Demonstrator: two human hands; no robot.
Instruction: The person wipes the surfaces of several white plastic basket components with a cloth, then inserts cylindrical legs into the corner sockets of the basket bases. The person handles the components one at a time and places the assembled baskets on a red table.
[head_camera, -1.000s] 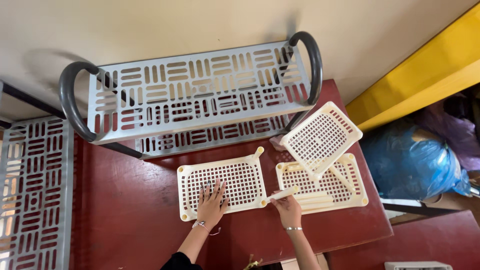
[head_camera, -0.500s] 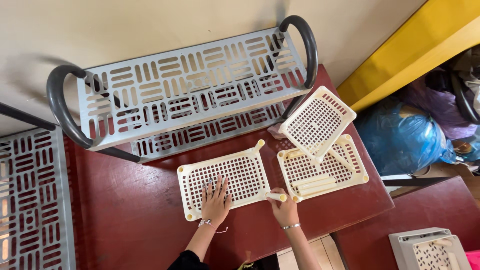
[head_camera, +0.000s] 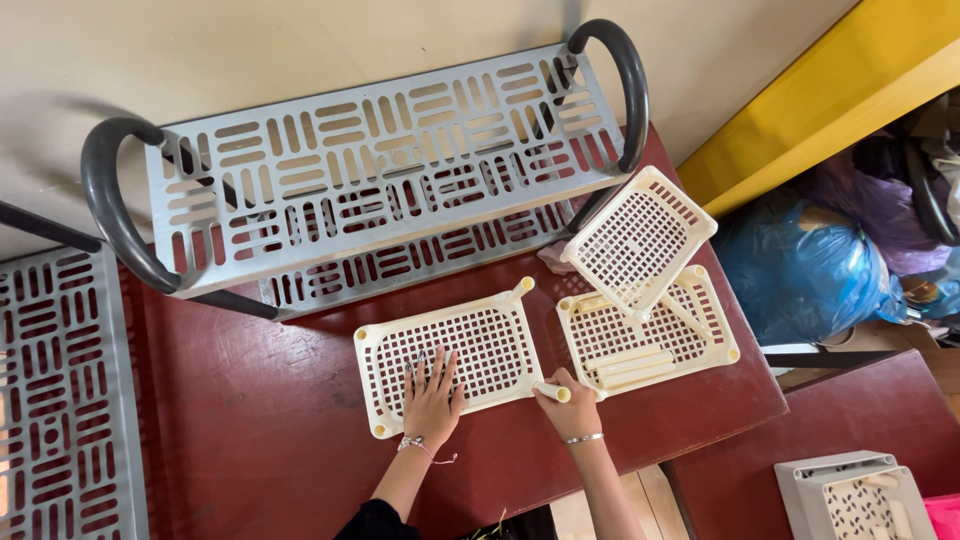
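my left hand (head_camera: 432, 385) pressing flat, open, on cream tray (head_camera: 445, 360); right hand (head_camera: 568, 402) clamping peg (head_camera: 551, 392) at corner; misaligned peg risking jam or tray sliding on bench (head_camera: 260, 420).

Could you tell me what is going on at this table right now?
A person presses the left hand flat on a cream perforated shelf panel on the red table. The right hand holds a short cream tube at its near right corner. Two more panels and a grey rack sit beyond.

Three cream perforated shelf trays — one (head_camera: 445, 362) flat, one (head_camera: 650, 345) beside it, one (head_camera: 638, 240) tilted above; two grey slotted metal racks (head_camera: 380, 170) (head_camera: 60, 390); two hands — left (head_camera: 432, 400), right (head_camera: 572, 408).
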